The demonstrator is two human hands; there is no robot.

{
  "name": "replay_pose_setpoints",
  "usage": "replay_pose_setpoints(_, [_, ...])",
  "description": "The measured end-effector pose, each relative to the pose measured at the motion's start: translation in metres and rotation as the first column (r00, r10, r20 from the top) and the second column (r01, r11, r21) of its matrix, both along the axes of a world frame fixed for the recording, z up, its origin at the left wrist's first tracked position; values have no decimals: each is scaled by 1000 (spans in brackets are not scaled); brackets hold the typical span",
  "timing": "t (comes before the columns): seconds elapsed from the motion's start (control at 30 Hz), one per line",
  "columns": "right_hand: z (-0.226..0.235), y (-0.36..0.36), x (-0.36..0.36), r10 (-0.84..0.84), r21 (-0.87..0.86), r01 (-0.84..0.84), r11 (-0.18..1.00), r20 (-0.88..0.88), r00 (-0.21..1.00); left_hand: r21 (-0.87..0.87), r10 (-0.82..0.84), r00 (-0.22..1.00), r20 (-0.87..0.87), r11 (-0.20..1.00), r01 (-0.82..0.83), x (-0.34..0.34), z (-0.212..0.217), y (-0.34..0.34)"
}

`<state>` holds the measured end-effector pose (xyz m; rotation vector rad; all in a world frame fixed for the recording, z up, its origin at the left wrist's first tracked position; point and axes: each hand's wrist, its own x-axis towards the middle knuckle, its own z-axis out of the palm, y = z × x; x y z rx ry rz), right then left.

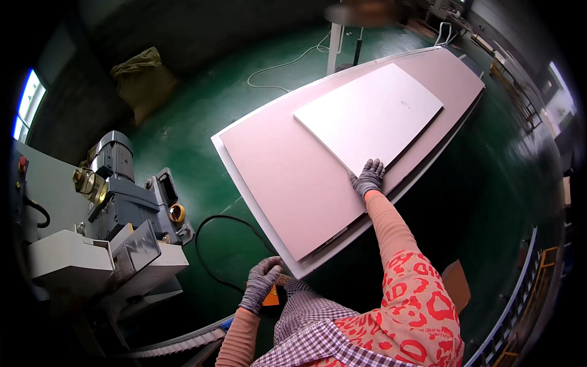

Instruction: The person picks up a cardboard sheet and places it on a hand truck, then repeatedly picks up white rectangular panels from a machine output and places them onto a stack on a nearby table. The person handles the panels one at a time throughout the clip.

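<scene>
A white rectangular panel [372, 109] lies flat on a larger pale pink board [275, 177]. At its near corner rests my right hand [369, 177], in a grey knit glove, with the fingers stretched over the panel's top and the thumb apart. My left hand [263, 282], gloved alike, hangs just beside the near left corner of the white sheet [301, 269] under the pink board. Its fingers are curled, and the inside of that hand is hidden.
On the left stands a machine with a grey motor [115, 156] and white housings [70, 260]. A black cable [205, 227] loops over the green floor. A bulging sack [143, 82] sits far left. A roller conveyor [510, 300] runs along the right, near a cardboard piece [455, 286].
</scene>
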<state>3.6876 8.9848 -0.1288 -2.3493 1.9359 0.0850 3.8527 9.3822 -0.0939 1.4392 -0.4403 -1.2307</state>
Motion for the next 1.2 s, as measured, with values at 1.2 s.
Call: replay_pose_setpoints(1.2, [73,-422,-70,220,4,-224,975,-210,953,647,-643,167,747,648,-401,-60,-9,-149])
